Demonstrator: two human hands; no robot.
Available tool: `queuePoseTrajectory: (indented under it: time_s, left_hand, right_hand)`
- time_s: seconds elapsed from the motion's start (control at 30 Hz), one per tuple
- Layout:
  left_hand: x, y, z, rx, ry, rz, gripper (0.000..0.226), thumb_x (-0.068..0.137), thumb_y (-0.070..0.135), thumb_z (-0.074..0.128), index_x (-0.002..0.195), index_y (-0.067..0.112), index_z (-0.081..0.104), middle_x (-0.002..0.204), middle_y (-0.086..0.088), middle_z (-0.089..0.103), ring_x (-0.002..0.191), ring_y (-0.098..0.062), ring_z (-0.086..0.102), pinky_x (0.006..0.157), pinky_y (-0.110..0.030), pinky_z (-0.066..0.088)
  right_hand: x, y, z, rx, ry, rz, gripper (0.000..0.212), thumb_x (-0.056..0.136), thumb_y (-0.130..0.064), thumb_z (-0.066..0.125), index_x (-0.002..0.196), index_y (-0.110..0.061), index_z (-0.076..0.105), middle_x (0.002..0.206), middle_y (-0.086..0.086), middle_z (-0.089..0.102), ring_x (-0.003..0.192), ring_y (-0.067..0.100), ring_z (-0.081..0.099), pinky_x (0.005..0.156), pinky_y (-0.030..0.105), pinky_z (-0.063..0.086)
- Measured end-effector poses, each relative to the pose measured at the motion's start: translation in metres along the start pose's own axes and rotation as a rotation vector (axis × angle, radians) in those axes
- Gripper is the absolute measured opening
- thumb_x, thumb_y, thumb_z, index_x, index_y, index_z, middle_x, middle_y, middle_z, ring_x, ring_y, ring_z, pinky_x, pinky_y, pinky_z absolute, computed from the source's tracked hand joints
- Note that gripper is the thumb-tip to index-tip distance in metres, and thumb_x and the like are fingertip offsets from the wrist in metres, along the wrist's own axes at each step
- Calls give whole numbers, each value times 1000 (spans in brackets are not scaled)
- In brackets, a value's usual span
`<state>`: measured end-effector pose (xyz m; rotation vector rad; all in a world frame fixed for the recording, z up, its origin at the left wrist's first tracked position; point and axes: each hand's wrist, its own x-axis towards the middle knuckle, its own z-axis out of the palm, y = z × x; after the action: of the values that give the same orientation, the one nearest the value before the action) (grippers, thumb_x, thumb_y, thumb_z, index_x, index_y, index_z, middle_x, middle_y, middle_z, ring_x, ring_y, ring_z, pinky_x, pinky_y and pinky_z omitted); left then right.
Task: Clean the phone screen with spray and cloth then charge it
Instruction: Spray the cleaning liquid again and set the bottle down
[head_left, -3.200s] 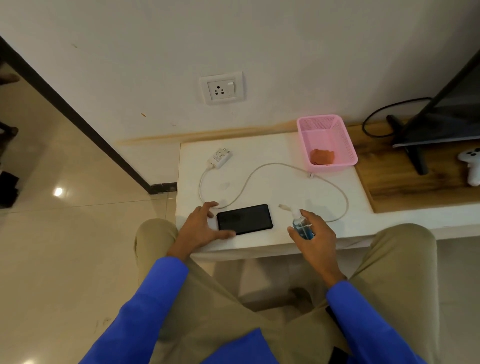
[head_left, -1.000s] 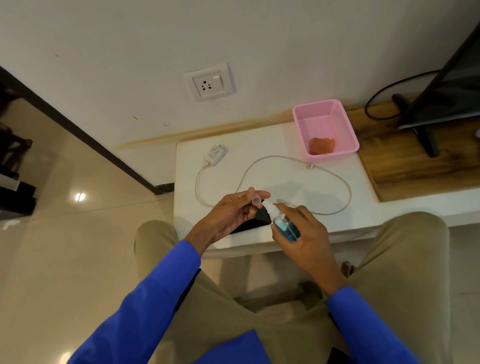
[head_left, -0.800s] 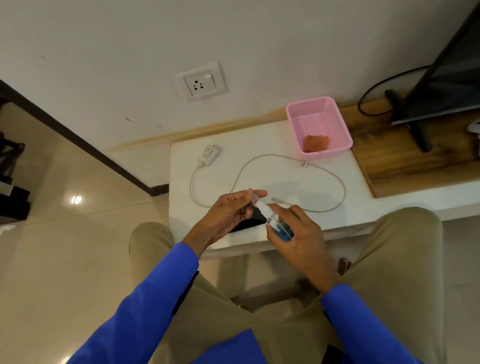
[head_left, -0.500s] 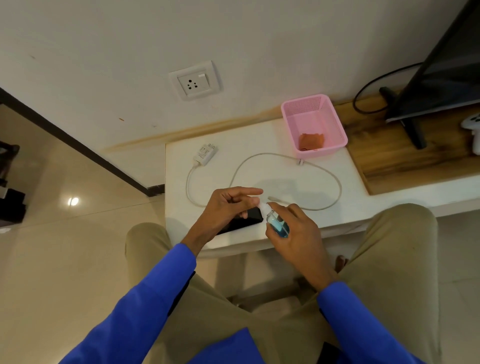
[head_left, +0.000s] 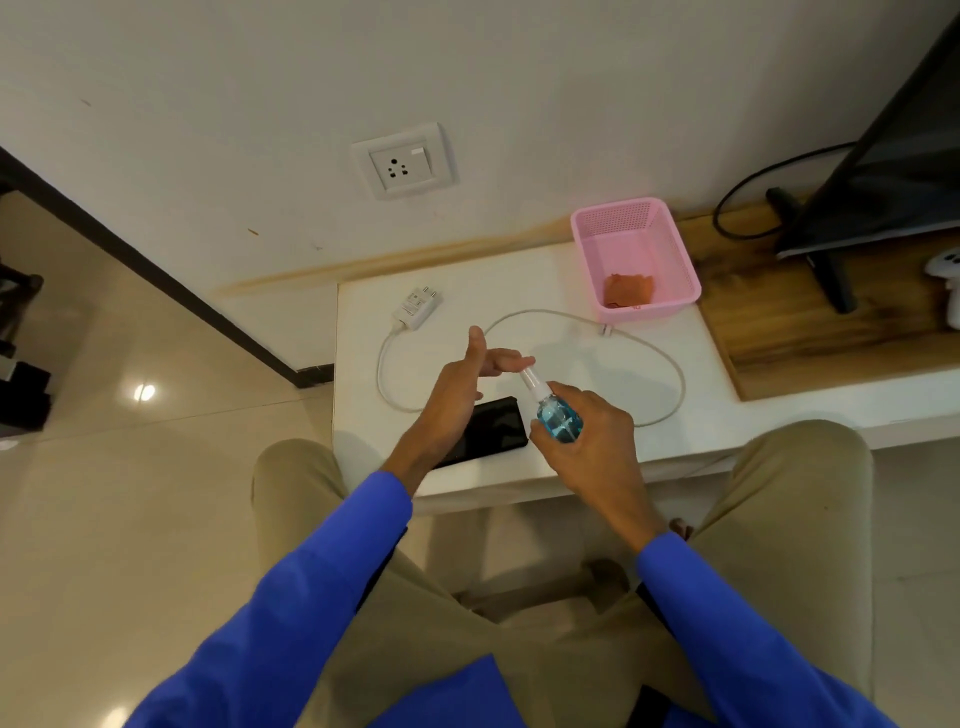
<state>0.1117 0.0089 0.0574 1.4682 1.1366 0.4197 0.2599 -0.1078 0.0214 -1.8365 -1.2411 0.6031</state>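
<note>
My right hand grips a small spray bottle of blue liquid, tilted with its white nozzle up and to the left. My left hand hovers beside it, thumb raised, straight fingertips touching the nozzle's tip. The black phone lies face up on the white table under both hands, partly hidden by my left wrist. An orange cloth sits in the pink basket. A white charger plug and its looped cable lie on the table.
A wall socket sits above the table. At the right, a dark TV on its stand and a white controller rest on a wooden top. My knees are close to the table's front edge.
The bottle was lifted off the table. My left hand left the phone, pinched the bottle's top, and now has its thumb raised and fingers straight at the nozzle.
</note>
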Motion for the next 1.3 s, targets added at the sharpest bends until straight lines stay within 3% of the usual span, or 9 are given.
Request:
queuePoseTrajectory:
  time_s: [0.13, 0.2, 0.37, 0.5, 0.63, 0.87, 1.07, 1.2, 1.3]
  left_hand:
    - [5, -6, -19, 6, -217, 7, 73, 99, 78, 2, 137, 57, 60, 138, 26, 64, 125, -2, 62, 108, -41, 47]
    - [5, -20, -21, -67, -120, 24, 67, 101, 78, 8, 141, 57, 56, 136, 20, 67, 124, -5, 64, 106, -42, 49]
    - [0, -71, -41, -360, 100, -107, 83, 94, 86, 21, 129, 30, 73, 118, -9, 77, 84, -18, 69, 73, -32, 48]
    - [-9, -102, -60, -472, 196, -177, 87, 97, 80, 21, 125, 17, 74, 113, -19, 77, 64, -17, 58, 52, -25, 38]
    - [-6, -110, -75, -517, 308, -188, 84, 101, 75, 24, 119, 12, 75, 104, -14, 77, 60, -14, 57, 48, -23, 37]
    - [-7, -118, -75, -477, 386, -232, 74, 104, 69, 30, 114, 13, 77, 102, -8, 80, 57, -11, 60, 45, -18, 36]
    - [1, -125, -74, -464, 415, -297, 79, 106, 67, 24, 99, 8, 77, 89, -4, 79, 54, -9, 59, 45, -19, 37]
    - [5, -125, -72, -445, 405, -293, 83, 106, 67, 19, 98, 6, 76, 88, -7, 77, 57, -11, 58, 49, -21, 38]
    - [8, -128, -69, -451, 439, -294, 82, 106, 66, 21, 89, 6, 74, 74, -3, 72, 55, -11, 58, 49, -20, 39]
  right_hand:
    - [14, 1, -5, 69, -55, 96, 59, 91, -45, 74, 138, -32, 41, 96, -8, 64, 83, 14, 68, 73, 31, 63]
    - [25, 0, -9, 96, -43, 115, 45, 93, -53, 68, 122, -29, 42, 103, -2, 64, 92, 20, 65, 79, 43, 60]
    - [83, -2, -38, 88, 50, 3, 35, 91, -39, 77, 111, -17, 60, 102, 1, 64, 87, 17, 64, 71, 24, 54]
    - [166, -3, -69, -15, 226, 85, 27, 89, -23, 80, 108, -6, 68, 101, 6, 73, 92, 26, 72, 77, 32, 59]
    - [236, -7, -89, -167, 259, 81, 27, 85, -20, 80, 104, -5, 68, 105, 11, 74, 96, 28, 72, 87, 38, 58]
    - [309, -7, -78, -190, 118, 250, 32, 78, -14, 85, 104, -5, 70, 106, 16, 75, 87, 34, 76, 74, 50, 65]
    - [297, 25, -44, -240, 94, 150, 21, 79, -1, 76, 99, 3, 69, 101, 20, 74, 95, 32, 73, 84, 46, 61]
    - [296, 41, -39, -241, 71, 139, 24, 87, -9, 77, 107, -1, 66, 105, 17, 72, 97, 29, 72, 84, 46, 62]
    - [297, 45, -44, -378, 53, 78, 32, 87, -25, 79, 112, -9, 65, 107, 11, 73, 99, 26, 70, 80, 32, 55]
